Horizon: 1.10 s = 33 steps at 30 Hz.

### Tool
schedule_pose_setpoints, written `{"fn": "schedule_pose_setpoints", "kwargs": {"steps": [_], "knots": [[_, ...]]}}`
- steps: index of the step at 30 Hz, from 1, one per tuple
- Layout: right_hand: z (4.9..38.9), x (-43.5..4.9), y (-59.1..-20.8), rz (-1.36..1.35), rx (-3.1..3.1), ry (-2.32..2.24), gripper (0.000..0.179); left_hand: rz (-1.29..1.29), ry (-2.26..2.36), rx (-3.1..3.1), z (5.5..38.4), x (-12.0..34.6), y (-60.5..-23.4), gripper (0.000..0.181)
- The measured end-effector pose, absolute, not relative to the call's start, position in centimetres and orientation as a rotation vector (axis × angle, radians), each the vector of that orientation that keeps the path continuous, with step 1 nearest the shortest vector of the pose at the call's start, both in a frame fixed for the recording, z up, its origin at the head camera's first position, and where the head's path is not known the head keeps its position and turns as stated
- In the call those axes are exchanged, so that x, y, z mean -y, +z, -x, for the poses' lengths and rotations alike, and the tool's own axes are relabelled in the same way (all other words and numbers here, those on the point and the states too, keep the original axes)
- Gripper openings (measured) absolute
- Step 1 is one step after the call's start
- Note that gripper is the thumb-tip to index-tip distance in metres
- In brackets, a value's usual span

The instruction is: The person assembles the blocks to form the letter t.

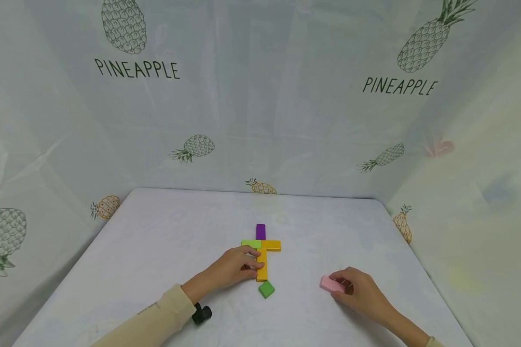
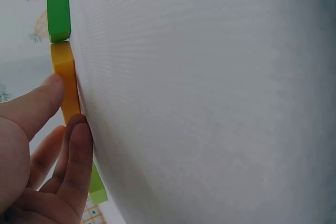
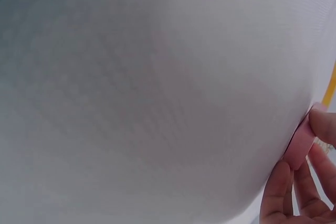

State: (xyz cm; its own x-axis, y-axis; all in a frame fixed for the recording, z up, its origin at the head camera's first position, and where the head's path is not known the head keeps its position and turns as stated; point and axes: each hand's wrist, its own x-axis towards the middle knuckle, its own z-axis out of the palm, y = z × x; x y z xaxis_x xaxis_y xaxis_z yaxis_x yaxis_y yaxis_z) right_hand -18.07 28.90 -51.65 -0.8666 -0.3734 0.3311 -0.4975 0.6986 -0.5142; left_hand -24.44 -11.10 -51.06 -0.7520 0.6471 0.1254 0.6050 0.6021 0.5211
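My left hand [image 1: 236, 266] lies along the left side of a long yellow block [image 1: 262, 272], with its fingertips on that block and the thumb near its close end. In the left wrist view, thumb and fingertips touch the yellow block [image 2: 64, 59]. Off to the right, my right hand [image 1: 362, 291] pinches a pink block [image 1: 330, 283] low over the table. The right wrist view shows this pink block [image 3: 301, 144] between thumb and fingers. Just below the long yellow block sits a green block [image 1: 267, 289], turned cornerwise.
Beyond the long yellow block, a light green block [image 1: 249, 243] and another yellow block [image 1: 271, 246] form a crossbar. A purple block [image 1: 260, 232] stands above it. The white table [image 1: 191, 217] has a pineapple-printed cloth [image 1: 260, 96] behind it. A black device [image 1: 202, 315] is by the left wrist.
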Motion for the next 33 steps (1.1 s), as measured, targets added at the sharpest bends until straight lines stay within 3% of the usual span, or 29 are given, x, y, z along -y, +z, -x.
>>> {"fn": "schedule_pose_setpoints", "kwargs": {"steps": [33], "knots": [[18.6,-25.1,-50.0,-0.847,2.794,1.037,0.032,-1.061,0.847,-2.738,24.5,11.1,-50.9,0.035]]}}
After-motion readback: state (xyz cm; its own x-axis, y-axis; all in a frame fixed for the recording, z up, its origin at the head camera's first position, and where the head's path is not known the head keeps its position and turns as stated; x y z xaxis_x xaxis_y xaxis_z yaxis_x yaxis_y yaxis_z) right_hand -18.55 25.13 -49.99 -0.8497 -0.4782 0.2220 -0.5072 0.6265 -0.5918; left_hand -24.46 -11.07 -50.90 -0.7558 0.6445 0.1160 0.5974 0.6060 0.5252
